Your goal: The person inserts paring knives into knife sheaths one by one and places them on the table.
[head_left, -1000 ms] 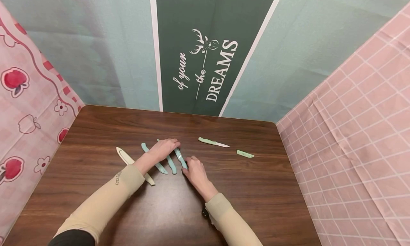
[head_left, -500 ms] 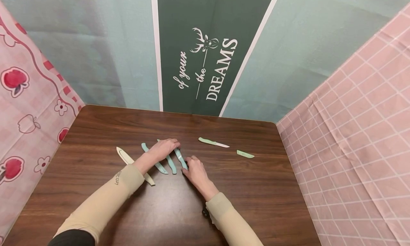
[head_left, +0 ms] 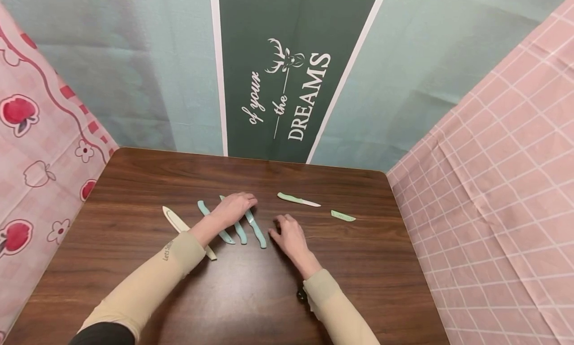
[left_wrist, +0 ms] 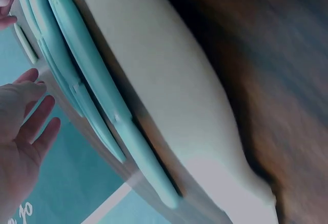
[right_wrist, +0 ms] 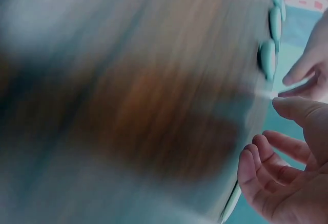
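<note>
Three turquoise knives lie close together: the right one, the middle one and the left one, which looks sheathed. My left hand reaches over the upper parts of the right two and hides them. In the left wrist view, the left hand has loosely spread fingers with nothing held between them. My right hand is just right of the right knife, apart from it. Its fingers are loosely bent around nothing, as the right hand also shows in the right wrist view.
A cream sheathed knife lies at the left, partly under the left forearm. Farther right lie a green-handled knife with a pale bare blade and a green sheath. Fabric hangings stand around the brown wooden table.
My right hand has let go of the right turquoise knife's handle and moved to the right. The left hand has shifted slightly right. The knives lie almost where they were.
</note>
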A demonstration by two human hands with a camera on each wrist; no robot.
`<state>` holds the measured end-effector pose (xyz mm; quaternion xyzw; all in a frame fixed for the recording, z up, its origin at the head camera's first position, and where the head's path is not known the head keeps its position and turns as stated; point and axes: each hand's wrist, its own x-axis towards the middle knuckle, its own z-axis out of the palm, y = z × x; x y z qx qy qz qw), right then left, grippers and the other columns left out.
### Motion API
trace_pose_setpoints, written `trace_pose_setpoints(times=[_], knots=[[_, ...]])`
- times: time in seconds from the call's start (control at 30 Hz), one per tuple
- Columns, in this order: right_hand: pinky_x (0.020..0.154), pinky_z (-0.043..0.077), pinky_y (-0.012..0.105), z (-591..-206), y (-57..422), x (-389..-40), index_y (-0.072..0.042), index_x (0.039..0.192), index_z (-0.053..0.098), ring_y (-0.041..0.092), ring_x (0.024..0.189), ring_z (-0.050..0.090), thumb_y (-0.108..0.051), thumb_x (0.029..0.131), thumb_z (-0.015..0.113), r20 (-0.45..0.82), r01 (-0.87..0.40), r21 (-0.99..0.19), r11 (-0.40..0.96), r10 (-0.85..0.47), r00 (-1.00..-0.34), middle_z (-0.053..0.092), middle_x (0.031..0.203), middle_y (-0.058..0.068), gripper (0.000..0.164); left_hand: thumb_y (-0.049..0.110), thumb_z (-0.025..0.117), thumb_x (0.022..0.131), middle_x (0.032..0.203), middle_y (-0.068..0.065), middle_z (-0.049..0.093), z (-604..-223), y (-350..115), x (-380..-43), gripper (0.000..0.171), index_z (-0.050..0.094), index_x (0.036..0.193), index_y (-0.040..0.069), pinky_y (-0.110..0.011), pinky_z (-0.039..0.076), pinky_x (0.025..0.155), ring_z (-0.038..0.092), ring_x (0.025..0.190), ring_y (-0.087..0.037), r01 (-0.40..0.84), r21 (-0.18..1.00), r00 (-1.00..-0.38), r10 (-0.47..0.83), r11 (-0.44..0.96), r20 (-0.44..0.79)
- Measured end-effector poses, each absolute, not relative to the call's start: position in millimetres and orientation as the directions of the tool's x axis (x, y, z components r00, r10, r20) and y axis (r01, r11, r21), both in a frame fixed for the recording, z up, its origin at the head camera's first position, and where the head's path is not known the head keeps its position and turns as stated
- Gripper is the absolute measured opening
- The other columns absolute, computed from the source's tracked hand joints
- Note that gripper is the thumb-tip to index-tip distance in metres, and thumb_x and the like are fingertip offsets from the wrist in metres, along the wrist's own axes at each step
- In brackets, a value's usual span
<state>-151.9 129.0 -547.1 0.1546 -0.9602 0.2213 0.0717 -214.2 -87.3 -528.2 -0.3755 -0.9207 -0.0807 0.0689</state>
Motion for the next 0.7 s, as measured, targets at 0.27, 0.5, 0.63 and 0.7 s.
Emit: trace_pose_setpoints(times=[0.27, 0.5, 0.63, 0.7], knots=[[0.066, 0.052, 0.041, -541.7, 168.4, -164.7, -0.005, 0.101, 0.070, 0.022, 0.076, 0.058, -0.022, 0.083, 0.074, 0.196, -0.234, -0.415, 0.879, -0.165, -0.967, 0.060, 0.085, 0.006, 0.025, 0.007, 0.066, 0.089, 0.107, -0.009, 0.070, -535.3, -66.5, -213.8, 0.014, 0.069, 0.102, 0.006, -0.036, 0.057, 0.084, 0.066, 0.103, -0.026, 0.704, 0.147, -0.705, 0.658, 0.695, 0.263], [0.077, 0.052, 0.049, -546.5, 205.9, -177.7, -0.001, 0.108, 0.070, 0.035, 0.091, 0.058, -0.015, 0.082, 0.075, 0.251, -0.181, -0.392, 0.902, -0.085, -0.964, 0.063, 0.098, 0.015, 0.030, 0.012, 0.064, 0.091, 0.105, -0.007, 0.070, -534.7, -46.1, -216.7, 0.015, 0.070, 0.104, 0.008, -0.039, 0.055, 0.087, 0.065, 0.103, -0.026, 0.703, 0.172, -0.705, 0.644, 0.690, 0.298], [0.086, 0.048, 0.052, -549.6, 226.1, -183.4, 0.001, 0.113, 0.067, 0.041, 0.099, 0.055, -0.013, 0.081, 0.075, 0.263, -0.147, -0.359, 0.922, -0.051, -0.963, 0.061, 0.109, 0.022, 0.035, 0.014, 0.064, 0.091, 0.112, -0.008, 0.069, -532.3, -34.6, -220.0, 0.021, 0.069, 0.111, 0.008, -0.041, 0.054, 0.090, 0.062, 0.110, -0.026, 0.696, 0.164, -0.712, 0.640, 0.699, 0.290], [0.091, 0.046, 0.054, -549.6, 234.7, -185.5, 0.000, 0.116, 0.066, 0.043, 0.103, 0.053, -0.013, 0.082, 0.075, 0.251, -0.120, -0.345, 0.931, -0.031, -0.968, 0.060, 0.114, 0.024, 0.037, 0.015, 0.065, 0.091, 0.119, -0.010, 0.067, -531.0, -29.6, -221.8, 0.025, 0.067, 0.115, 0.007, -0.043, 0.053, 0.092, 0.060, 0.114, -0.028, 0.692, 0.161, -0.716, 0.642, 0.703, 0.273]])
